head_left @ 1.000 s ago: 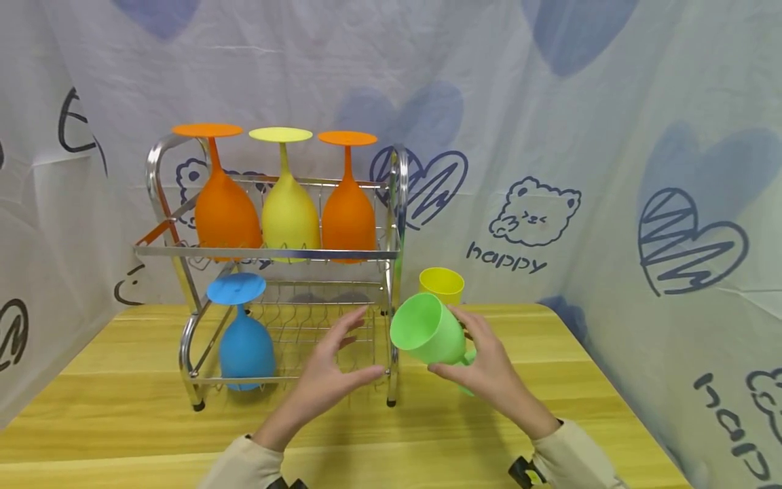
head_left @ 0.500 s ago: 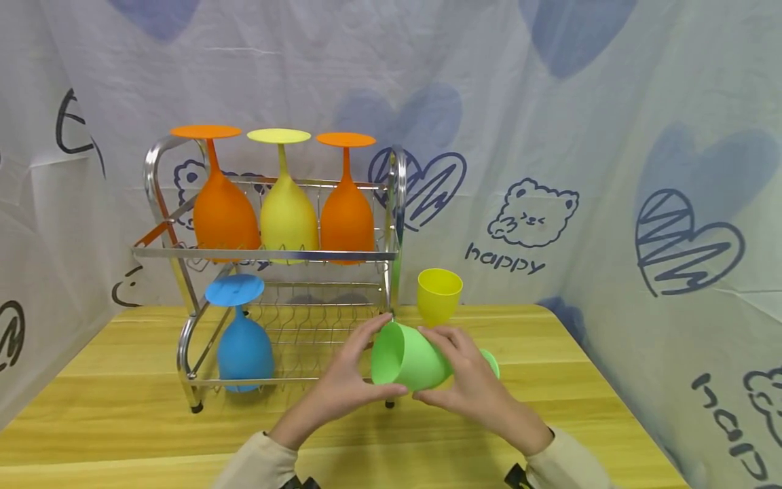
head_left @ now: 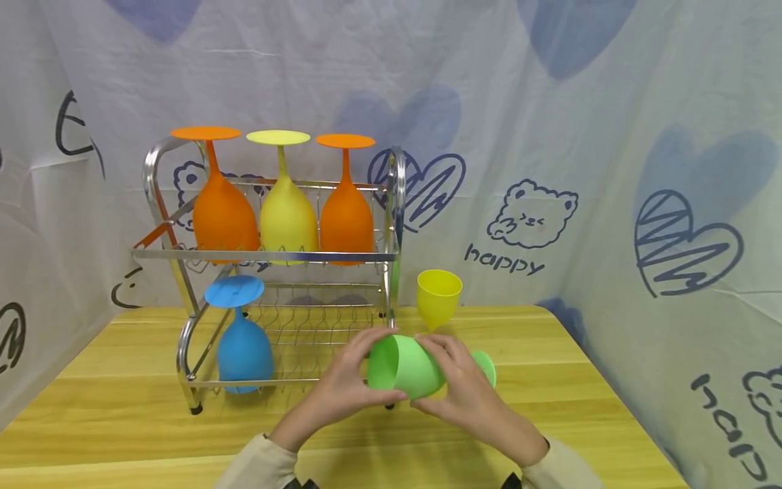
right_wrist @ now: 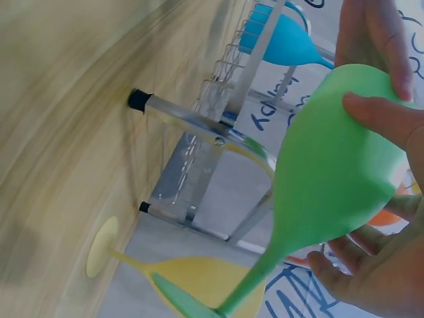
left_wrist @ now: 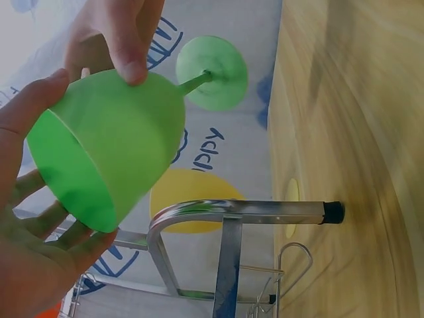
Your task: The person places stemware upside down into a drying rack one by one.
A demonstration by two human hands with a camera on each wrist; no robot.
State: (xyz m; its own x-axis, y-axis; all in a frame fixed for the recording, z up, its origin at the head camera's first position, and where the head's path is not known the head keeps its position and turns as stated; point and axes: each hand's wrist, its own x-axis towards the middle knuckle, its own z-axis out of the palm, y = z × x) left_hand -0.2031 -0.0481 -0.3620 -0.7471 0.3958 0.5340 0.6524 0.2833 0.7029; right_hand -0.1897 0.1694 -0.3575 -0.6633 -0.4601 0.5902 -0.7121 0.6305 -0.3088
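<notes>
A green wine glass (head_left: 418, 370) lies sideways in the air before the rack, its mouth to the left and its foot to the right. My left hand (head_left: 343, 388) holds it at the rim, thumb on one side and fingers on the other. Around the bowl, my right hand (head_left: 463, 394) grips with thumb and fingers. In the left wrist view the glass's thin stem and round foot (left_wrist: 218, 83) point away from both hands. Behind it, a yellow wine glass (head_left: 438, 295) stands upright on the table, right of the rack.
A two-tier metal rack (head_left: 269, 255) stands left of centre. Upside down on its upper tier are two orange wine glasses (head_left: 225, 217) (head_left: 346, 221) and a pale yellow one (head_left: 288, 221). A blue glass (head_left: 246, 350) hangs inverted at the lower tier's left. Printed cloth surrounds the wooden table (head_left: 550, 421).
The green glass has come left and down and turned onto its side. My left hand, apart from it at first, has closed in and taken hold of its rim.
</notes>
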